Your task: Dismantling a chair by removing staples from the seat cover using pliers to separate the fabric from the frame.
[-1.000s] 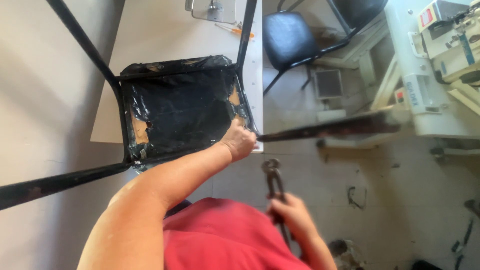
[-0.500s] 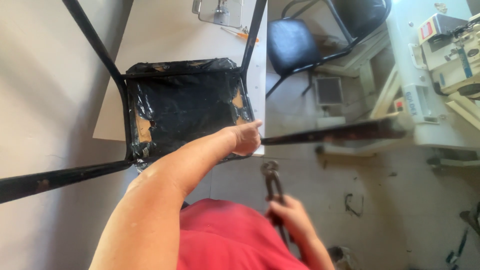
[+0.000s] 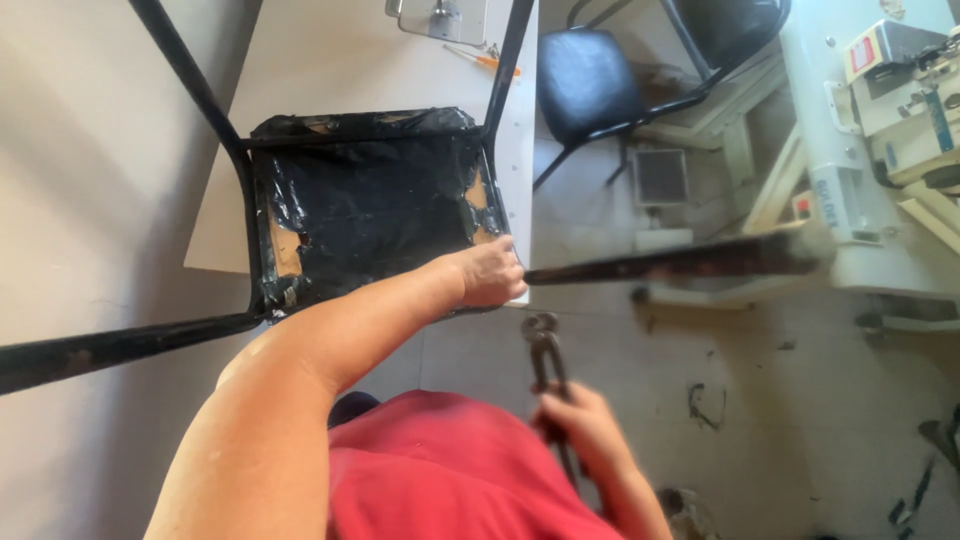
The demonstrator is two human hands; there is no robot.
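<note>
An upturned metal chair lies on a white table (image 3: 330,60), its seat underside (image 3: 370,205) covered in torn black plastic with bare wood showing at the corners. Dark rusty chair legs (image 3: 690,260) stick out toward me. My left hand (image 3: 492,270) reaches across and grips the near right corner of the seat, where a leg meets the frame. My right hand (image 3: 585,430) is low by my red shirt and holds dark pincers (image 3: 545,345) by the handles, jaws pointing up toward the seat corner, a short way from it.
A black office chair (image 3: 590,80) stands beyond the table on the tiled floor. A white sewing machine (image 3: 880,110) sits at the right. A small mirror-like stand (image 3: 440,18) and an orange-handled tool (image 3: 480,58) lie on the table's far end. A plain wall runs along the left.
My left hand has closed from a flatter reach onto the seat's corner. The pincers in my right hand have stayed about where they were. The view shifted slightly.
</note>
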